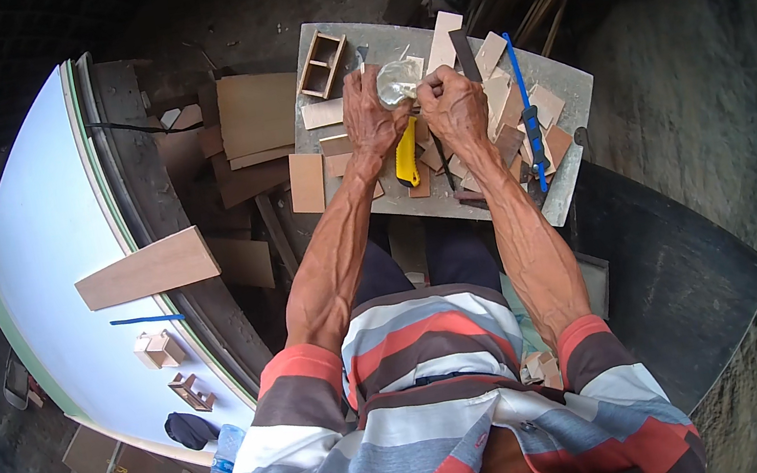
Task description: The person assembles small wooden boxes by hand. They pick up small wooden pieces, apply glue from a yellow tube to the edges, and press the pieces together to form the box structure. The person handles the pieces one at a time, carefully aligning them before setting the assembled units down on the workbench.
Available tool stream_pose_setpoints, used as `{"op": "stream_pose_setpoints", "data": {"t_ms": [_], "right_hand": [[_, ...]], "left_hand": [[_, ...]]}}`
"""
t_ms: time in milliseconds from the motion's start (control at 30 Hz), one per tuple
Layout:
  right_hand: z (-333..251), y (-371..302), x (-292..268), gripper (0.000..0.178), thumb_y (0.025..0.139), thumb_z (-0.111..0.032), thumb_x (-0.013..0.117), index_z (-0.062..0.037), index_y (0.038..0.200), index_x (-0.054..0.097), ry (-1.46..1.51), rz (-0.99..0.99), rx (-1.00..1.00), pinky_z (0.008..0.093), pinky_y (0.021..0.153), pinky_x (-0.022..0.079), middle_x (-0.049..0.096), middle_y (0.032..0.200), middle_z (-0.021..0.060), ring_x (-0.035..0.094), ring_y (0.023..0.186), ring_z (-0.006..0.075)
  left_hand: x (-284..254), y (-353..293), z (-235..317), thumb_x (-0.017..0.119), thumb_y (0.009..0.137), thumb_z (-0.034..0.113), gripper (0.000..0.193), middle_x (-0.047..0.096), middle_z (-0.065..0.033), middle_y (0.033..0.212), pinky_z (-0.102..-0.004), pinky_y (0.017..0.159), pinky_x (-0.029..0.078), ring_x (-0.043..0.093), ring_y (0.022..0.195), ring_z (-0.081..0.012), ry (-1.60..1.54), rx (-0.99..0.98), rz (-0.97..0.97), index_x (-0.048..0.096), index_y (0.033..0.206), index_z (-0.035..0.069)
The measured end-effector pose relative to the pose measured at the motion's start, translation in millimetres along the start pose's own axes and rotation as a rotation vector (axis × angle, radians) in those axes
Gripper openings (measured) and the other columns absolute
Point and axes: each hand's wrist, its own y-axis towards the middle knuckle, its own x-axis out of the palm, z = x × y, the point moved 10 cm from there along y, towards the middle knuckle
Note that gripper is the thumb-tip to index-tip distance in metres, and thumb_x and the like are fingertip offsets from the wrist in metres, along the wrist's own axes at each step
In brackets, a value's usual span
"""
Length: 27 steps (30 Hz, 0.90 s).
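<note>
Over the grey worktable [561, 74], my left hand [371, 117] is curled around the side of a clear round container [396, 83], perhaps a plastic cup, with something whitish in it. My right hand [455, 107] is closed in a pinch at the container's right edge; what its fingers hold is too small to make out. Just below the container, a yellow utility knife [406, 155] lies between my wrists. A small wooden frame with a divider [322, 64] rests to the left of my left hand. Thin wood pieces [509, 107] are scattered around my right hand.
A long blue tool with a dark slider [530, 118] lies along the table's right side. To the left, a white panel [51, 229] carries a wooden board [146, 268], small wooden models [159, 349] and a plastic bottle [225, 457]. Brown sheets [258, 112] lie beside the table.
</note>
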Motion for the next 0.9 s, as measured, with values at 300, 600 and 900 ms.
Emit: {"op": "stream_pose_setpoints", "data": {"t_ms": [300,600,900], "right_hand": [[19.9,19.1,27.7,0.017,0.085,-0.018,0.065,-0.0007,0.087,0.067,0.075,-0.001,0.002,0.0318,0.061,0.053,0.069,0.074,0.0119,0.069,0.066,0.0223],[33.6,18.7,30.5,0.018,0.082,-0.021,0.064,-0.0033,0.083,0.067,0.156,0.011,0.085,0.0374,0.065,0.053,0.070,0.075,0.0129,0.069,0.071,0.0294],[26.1,26.3,28.3,0.020,0.081,-0.020,0.064,-0.0009,0.080,0.066,0.102,-0.045,0.055,0.0382,0.063,0.053,0.069,0.074,0.0154,0.069,0.069,0.0306]], "left_hand": [[24.7,10.6,-22.4,0.079,0.060,0.014,0.068,0.047,-0.0223,0.111,-0.0440,0.091,0.042,0.048,0.105,-0.0386,0.063,-0.118,-0.021,0.048,0.119,0.001],[-5.5,4.4,14.1,0.074,0.066,0.009,0.067,0.043,-0.0245,0.112,-0.0452,0.084,0.044,0.048,0.104,-0.0399,0.262,-0.195,-0.163,0.042,0.124,-0.002],[-10.6,-2.3,34.4,0.075,0.074,0.014,0.039,0.050,-0.0128,0.092,-0.0396,0.070,0.045,0.052,0.085,-0.0304,0.165,0.032,-0.066,0.059,0.109,0.009]]}}
